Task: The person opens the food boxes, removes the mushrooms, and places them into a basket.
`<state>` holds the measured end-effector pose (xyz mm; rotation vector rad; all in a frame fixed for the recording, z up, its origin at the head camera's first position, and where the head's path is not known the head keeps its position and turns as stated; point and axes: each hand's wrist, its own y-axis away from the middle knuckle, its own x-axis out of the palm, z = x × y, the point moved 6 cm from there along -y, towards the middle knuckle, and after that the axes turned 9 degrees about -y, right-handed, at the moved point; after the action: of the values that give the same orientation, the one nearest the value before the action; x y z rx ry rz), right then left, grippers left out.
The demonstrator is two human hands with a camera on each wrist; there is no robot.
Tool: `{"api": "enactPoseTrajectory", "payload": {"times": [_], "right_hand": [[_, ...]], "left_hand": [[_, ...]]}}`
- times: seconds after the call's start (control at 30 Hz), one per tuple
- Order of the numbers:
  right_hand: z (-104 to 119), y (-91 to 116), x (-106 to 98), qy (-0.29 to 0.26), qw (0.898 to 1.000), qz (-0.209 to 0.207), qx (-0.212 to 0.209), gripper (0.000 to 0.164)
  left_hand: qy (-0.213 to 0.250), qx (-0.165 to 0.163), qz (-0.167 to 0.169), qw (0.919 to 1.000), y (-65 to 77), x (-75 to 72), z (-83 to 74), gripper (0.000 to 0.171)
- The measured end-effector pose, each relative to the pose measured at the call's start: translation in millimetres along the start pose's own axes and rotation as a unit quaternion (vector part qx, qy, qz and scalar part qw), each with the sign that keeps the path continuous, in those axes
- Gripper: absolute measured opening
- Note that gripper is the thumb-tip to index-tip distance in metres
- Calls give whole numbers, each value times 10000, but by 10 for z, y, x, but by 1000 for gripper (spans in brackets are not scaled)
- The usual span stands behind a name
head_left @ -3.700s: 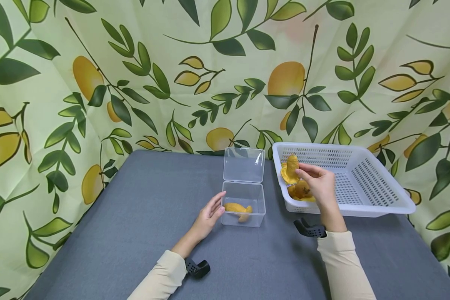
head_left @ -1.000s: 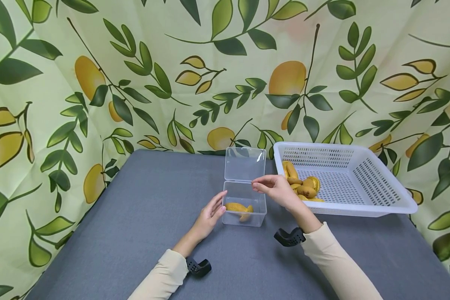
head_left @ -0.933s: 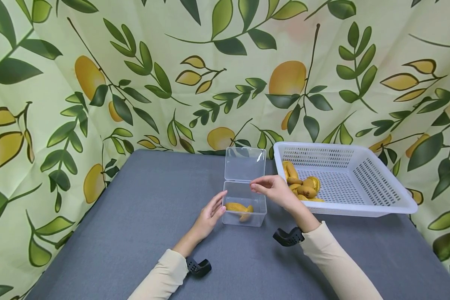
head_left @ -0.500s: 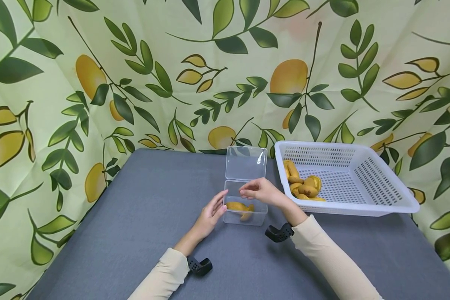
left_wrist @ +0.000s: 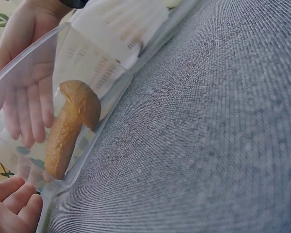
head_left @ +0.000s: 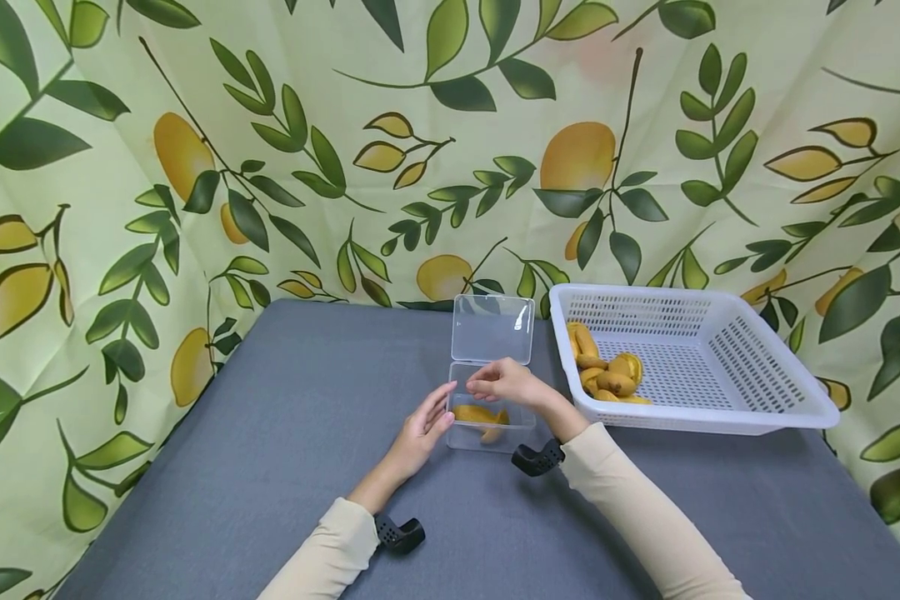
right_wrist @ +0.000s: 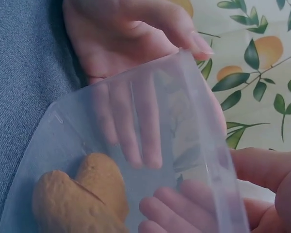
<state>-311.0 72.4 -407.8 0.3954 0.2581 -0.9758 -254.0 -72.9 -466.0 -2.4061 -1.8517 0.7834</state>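
Note:
In the head view a clear plastic box [head_left: 527, 421] stands with its lid [head_left: 492, 329] tipped back. Inside lies a yellow-brown mushroom [head_left: 476, 414], its thick stem and rounded cap [left_wrist: 89, 108] plain through the wall in the left wrist view. My left hand [head_left: 414, 437] rests against the box's left side, its straight fingers [right_wrist: 123, 121] seen through the plastic in the right wrist view. Over the box's opening is my right hand [head_left: 506, 382], fingers lightly bent and pointing down. From the left wrist, the right hand's fingers [left_wrist: 26, 111] show nothing between them.
Right of the box sits a white perforated basket [head_left: 720, 417], with several mushrooms [head_left: 607, 375] heaped at its left end. A grey cloth [head_left: 330, 375] covers the table. Leaf-patterned fabric [head_left: 270, 83] hangs behind and at the sides.
Earlier my right hand held a mushroom over the basket; now that hand is empty. Over the last second it has moved left across the box. The left hand stays against the box.

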Motion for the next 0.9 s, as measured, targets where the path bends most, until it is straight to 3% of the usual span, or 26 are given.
{"api": "enactPoseTrajectory", "payload": {"times": [0.3, 0.9], "right_hand": [[-5, -34, 49, 595, 9980, -173, 96, 29], [-139, -79, 99, 809, 9936, -157, 775, 22]], "left_hand": [[10, -60, 9, 10000, 7, 1, -4, 49], [-15, -61, -4, 10000, 6, 0, 1, 50]]}}
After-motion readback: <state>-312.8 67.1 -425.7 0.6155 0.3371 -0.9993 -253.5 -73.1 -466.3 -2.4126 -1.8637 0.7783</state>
